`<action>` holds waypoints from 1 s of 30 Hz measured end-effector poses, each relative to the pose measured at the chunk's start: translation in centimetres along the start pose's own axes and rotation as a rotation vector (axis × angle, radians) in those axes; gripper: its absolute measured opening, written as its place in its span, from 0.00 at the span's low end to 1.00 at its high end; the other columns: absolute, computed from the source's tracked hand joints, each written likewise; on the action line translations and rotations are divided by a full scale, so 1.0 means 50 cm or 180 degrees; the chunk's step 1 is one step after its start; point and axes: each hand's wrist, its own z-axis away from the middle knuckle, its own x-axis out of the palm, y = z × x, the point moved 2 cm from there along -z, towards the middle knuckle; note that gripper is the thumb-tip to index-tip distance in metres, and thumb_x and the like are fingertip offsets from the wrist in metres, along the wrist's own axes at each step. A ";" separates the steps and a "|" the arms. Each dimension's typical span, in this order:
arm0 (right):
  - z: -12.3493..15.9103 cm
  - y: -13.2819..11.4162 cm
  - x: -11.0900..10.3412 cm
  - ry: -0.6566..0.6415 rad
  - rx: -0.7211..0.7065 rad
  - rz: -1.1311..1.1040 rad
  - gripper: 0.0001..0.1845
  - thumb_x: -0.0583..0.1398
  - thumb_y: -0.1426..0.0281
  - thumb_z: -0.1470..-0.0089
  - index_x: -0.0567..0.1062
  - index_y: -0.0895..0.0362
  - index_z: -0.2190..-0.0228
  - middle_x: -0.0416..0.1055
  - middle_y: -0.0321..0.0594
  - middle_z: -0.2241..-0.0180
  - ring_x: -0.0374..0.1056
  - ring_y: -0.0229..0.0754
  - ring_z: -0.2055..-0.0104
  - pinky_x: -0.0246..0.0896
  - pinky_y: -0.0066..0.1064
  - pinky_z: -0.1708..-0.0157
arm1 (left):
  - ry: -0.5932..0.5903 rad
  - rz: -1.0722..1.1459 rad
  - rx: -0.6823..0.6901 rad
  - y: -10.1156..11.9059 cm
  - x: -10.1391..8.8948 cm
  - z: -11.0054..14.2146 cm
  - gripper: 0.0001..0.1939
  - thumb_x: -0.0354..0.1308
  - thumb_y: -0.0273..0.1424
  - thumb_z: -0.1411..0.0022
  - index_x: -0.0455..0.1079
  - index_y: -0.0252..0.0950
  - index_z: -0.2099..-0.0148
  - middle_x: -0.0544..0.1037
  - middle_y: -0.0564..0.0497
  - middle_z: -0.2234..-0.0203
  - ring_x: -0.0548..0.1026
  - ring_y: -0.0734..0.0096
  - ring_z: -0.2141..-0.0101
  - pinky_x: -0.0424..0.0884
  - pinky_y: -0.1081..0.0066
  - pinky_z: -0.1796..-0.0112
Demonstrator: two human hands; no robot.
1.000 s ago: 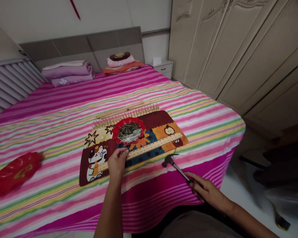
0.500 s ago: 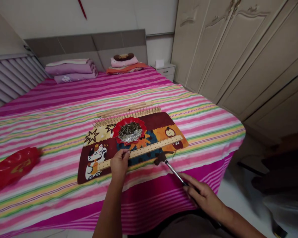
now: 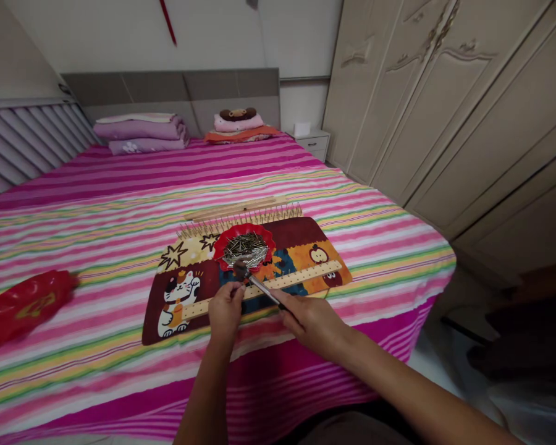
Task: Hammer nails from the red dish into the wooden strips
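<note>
My right hand (image 3: pixel 312 321) is closed around the dark grip of a claw hammer (image 3: pixel 266 290). The hammer's head is just above the fingertips of my left hand (image 3: pixel 226 309). Pinched at a drilled wooden strip (image 3: pixel 306 272), my left thumb and forefinger hold a nail that is barely visible between them. Several nails stand in the strip to the right of these fingers. Under the strip lies a patterned mat (image 3: pixel 287 228) with a cat drawing. Behind it, a red scalloped bowl (image 3: pixel 219 250) holds a heap of loose nails (image 3: pixel 248 244).
Beyond the bowl lies another wooden strip full of upright nails (image 3: pixel 241 217), with bare wooden strips (image 3: pixel 236 207) behind it. A red tray (image 3: pixel 28 306) is at the left on the striped bedspread (image 3: pixel 97 334). Folded bedding (image 3: pixel 141 130) sits by the headboard; wardrobes (image 3: pixel 417 105) stand right.
My right hand has brought the hammer left and up, from right of the strip to above my left fingertips. My left hand stays pinched at the strip. The view has shifted slightly.
</note>
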 end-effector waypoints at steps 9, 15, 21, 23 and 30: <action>0.108 0.012 -0.037 -0.0148 0.0214 -0.0715 0.25 0.50 0.71 0.39 0.61 0.55 0.40 0.77 0.41 0.67 0.72 0.40 0.72 0.66 0.28 0.70 | -0.0033 0.0191 -0.0078 -0.001 0.000 0.001 0.10 0.55 0.39 0.49 0.73 0.40 0.69 0.77 0.51 0.73 0.73 0.67 0.70 0.65 0.70 0.66; 0.263 0.097 -0.014 -0.0402 0.1033 -0.1219 0.24 0.50 0.66 0.39 0.66 0.52 0.42 0.74 0.46 0.51 0.72 0.47 0.53 0.66 0.34 0.53 | -0.0053 0.0492 -0.0404 0.001 -0.027 -0.018 0.16 0.56 0.41 0.51 0.73 0.38 0.62 0.78 0.50 0.72 0.73 0.66 0.71 0.68 0.68 0.64; 0.331 0.170 0.041 0.0022 0.2111 -0.1682 0.30 0.53 0.54 0.44 0.72 0.58 0.46 0.77 0.44 0.70 0.73 0.47 0.65 0.68 0.35 0.63 | 0.0008 -0.0557 0.0424 0.064 -0.028 -0.108 0.10 0.54 0.35 0.48 0.75 0.41 0.67 0.79 0.49 0.67 0.74 0.64 0.65 0.66 0.69 0.61; 0.330 0.175 0.052 0.0025 0.2397 -0.2010 0.34 0.53 0.52 0.45 0.68 0.59 0.44 0.65 0.33 0.82 0.64 0.39 0.79 0.63 0.30 0.77 | -0.0403 -0.1175 0.0449 0.082 -0.008 -0.139 0.08 0.54 0.33 0.49 0.75 0.41 0.70 0.79 0.48 0.68 0.74 0.63 0.66 0.65 0.68 0.63; 0.322 0.167 0.058 0.0112 0.2608 -0.2483 0.37 0.54 0.52 0.48 0.66 0.61 0.43 0.49 0.25 0.84 0.48 0.33 0.83 0.44 0.26 0.82 | -0.0967 -0.2146 -0.0049 0.100 0.031 -0.186 0.05 0.57 0.32 0.53 0.74 0.41 0.76 0.79 0.43 0.73 0.75 0.55 0.68 0.62 0.65 0.68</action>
